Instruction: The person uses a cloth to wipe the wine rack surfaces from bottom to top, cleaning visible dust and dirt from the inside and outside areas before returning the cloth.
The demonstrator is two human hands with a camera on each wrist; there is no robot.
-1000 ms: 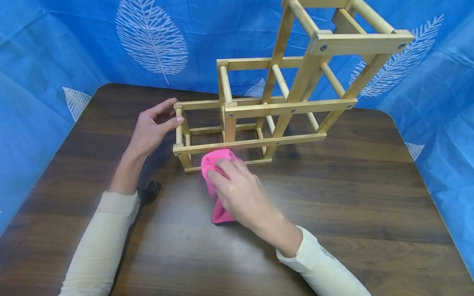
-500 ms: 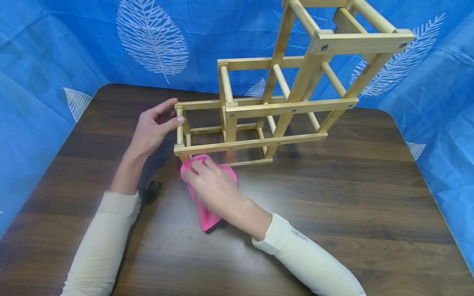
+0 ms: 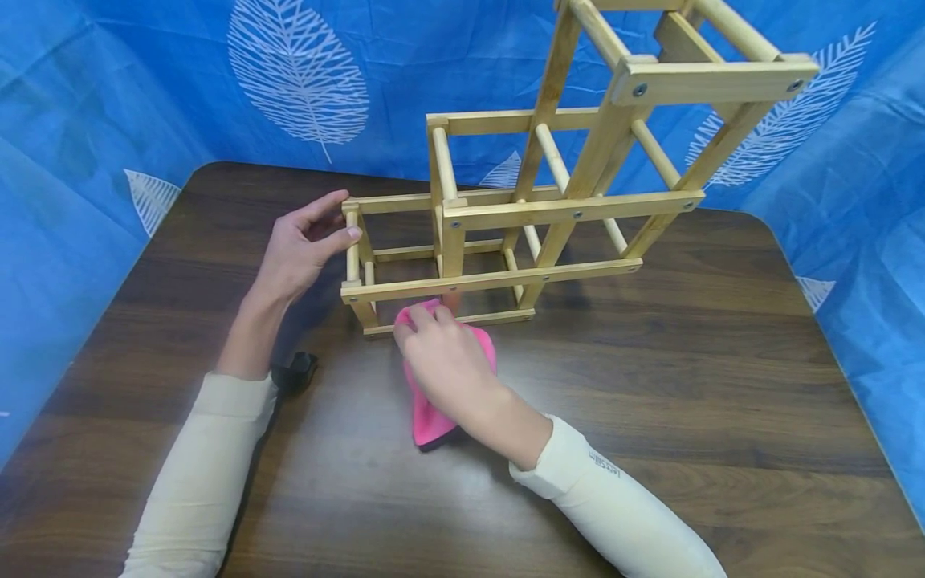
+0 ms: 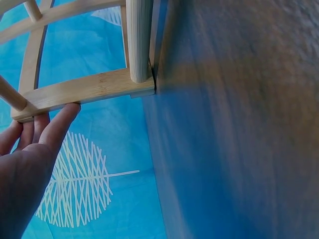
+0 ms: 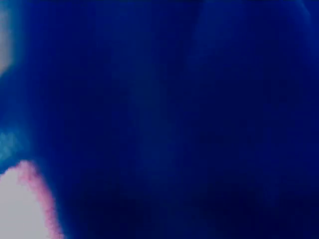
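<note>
While the left hand [image 3: 285,253] holds one end of a wooden rack [image 3: 506,279] between thumb and fingers, the right hand [image 3: 451,361] grasps a pink cloth [image 3: 426,413] bunched under its fingers. The rack stretches rightward from the left hand and stands just beyond the right, on a brown table [image 3: 650,385] beneath both hands.

Rack [image 3: 535,213] cropped above, sleeve print [image 3: 604,465] illegible (tiny)

The left hand [image 3: 295,247] holds a stepped, standing wooden rack [image 3: 535,211]. The right hand [image 3: 450,363] grips a pink cloth [image 3: 429,413] at its low front.
</note>
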